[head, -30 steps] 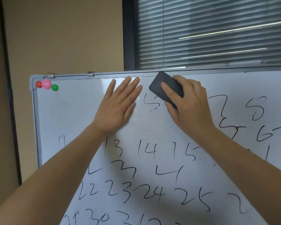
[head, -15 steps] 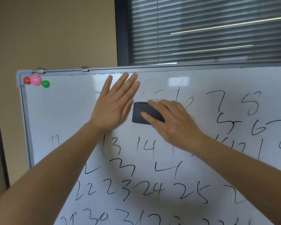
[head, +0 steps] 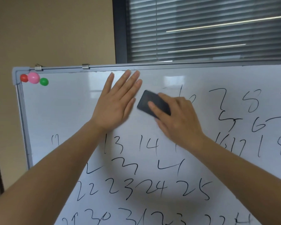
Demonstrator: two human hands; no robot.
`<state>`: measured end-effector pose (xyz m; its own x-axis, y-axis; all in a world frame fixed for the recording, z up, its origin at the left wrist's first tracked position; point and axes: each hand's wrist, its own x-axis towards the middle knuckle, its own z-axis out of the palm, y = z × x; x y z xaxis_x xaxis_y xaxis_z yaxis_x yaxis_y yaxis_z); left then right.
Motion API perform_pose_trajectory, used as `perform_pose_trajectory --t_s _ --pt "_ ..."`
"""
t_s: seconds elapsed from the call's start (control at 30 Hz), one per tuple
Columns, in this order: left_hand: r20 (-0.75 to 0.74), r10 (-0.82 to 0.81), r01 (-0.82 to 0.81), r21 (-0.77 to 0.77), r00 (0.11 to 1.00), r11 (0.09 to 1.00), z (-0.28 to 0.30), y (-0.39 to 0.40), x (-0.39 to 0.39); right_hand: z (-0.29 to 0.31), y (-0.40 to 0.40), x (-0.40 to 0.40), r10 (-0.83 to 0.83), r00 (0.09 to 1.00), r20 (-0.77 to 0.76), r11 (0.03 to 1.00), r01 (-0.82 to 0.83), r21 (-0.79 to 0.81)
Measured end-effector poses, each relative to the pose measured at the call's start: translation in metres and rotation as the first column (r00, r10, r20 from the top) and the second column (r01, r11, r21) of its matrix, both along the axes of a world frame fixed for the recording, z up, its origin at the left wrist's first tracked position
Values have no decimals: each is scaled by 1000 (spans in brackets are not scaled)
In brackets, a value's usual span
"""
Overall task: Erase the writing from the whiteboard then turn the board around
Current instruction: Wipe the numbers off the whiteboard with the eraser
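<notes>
Item: erasing in progress on white, grey-framed whiteboard point(head: 63, 111), upper left area already wiped.

Near: two bare forearms. Left hand point(head: 115, 104), one, lies flat on the bare upper left of the board, fingers straight and close together, holding nothing, bracing the panel. Right hand point(head: 177, 117), one, fingers curled over the flat black rectangular eraser point(head: 146, 101), one, pressing it against the board just right of the left hand. Advice: keep the eraser face flat, sweep in overlapping passes rightward over the faint top-row remnants, then down row by row; keep the left hand bracing so the board does not swing. Black handwritten numbers point(head: 148, 145): four or so rows remain. Far: round magnets, three: red point(head: 23, 78), pink point(head: 33, 77), green point(head: 44, 81); metal clips point(head: 85, 66) on the top frame, two; slatted window blind point(head: 201, 30), one.
</notes>
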<state>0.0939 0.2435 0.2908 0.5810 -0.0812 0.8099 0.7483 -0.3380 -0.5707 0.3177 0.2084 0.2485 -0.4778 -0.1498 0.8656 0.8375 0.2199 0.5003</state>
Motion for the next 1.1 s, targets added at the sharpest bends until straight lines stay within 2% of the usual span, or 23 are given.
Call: perform_pose_trajectory --t_s 0.13,0.2,0.27,0.4,0.47,0.7,0.8,0.93,1.1 --pt "4 1 -1 -8 1000 1000 0 3 3 11 1 16 -14 966 -259 1000 15 2" --pt "6 10 -10 -7 1000 1000 0 5 2 3 3 12 -17 954 -298 1000 20 7" --pt "9 13 -13 -8 1000 1000 0 6 0 -9 5 3 -4 969 -246 1000 10 20" --pt "6 4 -4 -11 1000 1000 0 8 -4 -28 6 -3 -24 999 -30 1000 24 18" --pt "4 1 -1 -13 1000 1000 -1 9 -3 -24 7 3 -34 999 10 999 33 25" --pt "17 24 -23 -23 1000 999 -2 15 0 3 9 30 -51 944 -325 999 48 -18" --pt "22 3 -3 -1 1000 1000 -1 15 0 4 9 31 -14 938 -348 1000 9 -15" --pt "21 -83 81 78 996 994 8 5 8 13 -8 43 195 890 -413 980 -189 56" --pt "-137 -118 128 63 984 990 37 -10 52 30 -27 66 136 833 -536 991 -107 85"
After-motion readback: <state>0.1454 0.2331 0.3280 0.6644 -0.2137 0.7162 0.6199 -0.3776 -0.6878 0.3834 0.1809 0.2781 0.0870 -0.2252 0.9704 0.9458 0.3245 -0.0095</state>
